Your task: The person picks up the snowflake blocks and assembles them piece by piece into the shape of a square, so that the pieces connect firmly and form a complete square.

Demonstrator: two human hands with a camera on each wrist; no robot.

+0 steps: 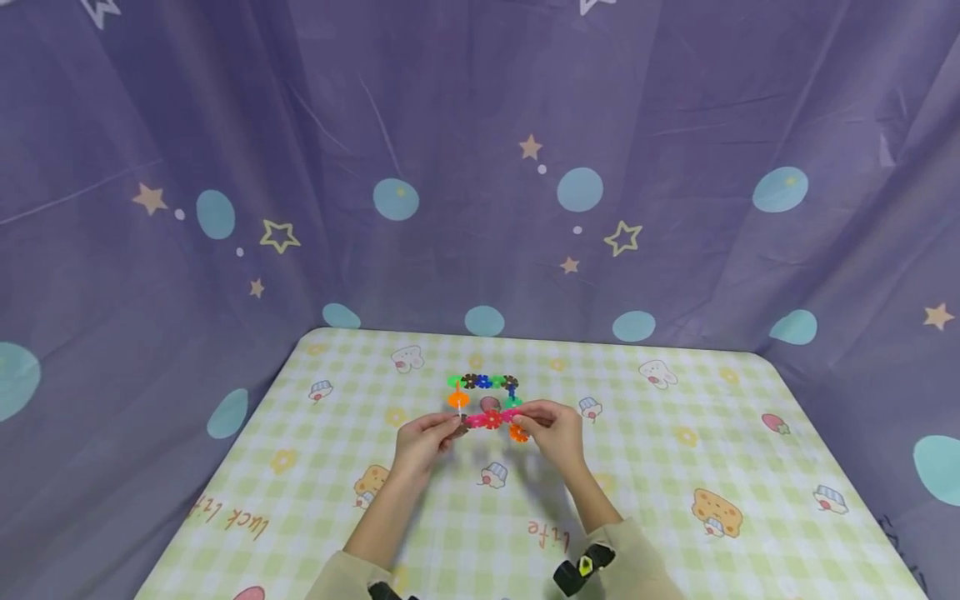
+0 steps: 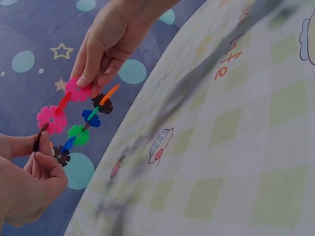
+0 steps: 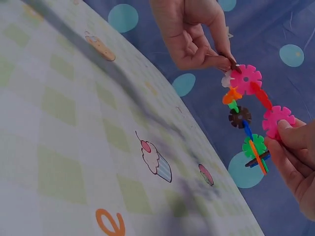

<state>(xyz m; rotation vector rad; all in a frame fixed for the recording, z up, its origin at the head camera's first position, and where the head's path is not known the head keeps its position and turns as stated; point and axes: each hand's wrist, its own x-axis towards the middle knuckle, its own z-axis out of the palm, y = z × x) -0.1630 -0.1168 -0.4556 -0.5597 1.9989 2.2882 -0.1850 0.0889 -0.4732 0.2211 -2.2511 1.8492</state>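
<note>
A loop of interlocking notched plastic discs (image 1: 491, 419) is held up above the table by both hands. My left hand (image 1: 422, 443) pinches a dark brown disc (image 2: 40, 137) at its left near corner. At the other end of the near side, my right hand (image 1: 553, 431) pinches a pink disc (image 3: 278, 121) between thumb and fingers. A red disc (image 3: 261, 95) joins that one to another pink disc (image 3: 245, 79) beside the left fingertips. Green, blue and brown discs (image 1: 483, 382) form the far side. An orange disc (image 1: 519, 433) hangs below the right fingers.
Under the hands lies a table with a green-and-white checked cloth (image 1: 637, 467) printed with cakes and fruit. A purple curtain (image 1: 480, 250) with stars and blue ovals hangs behind the table and along its sides. A dark strap (image 1: 583, 569) sits on the right sleeve.
</note>
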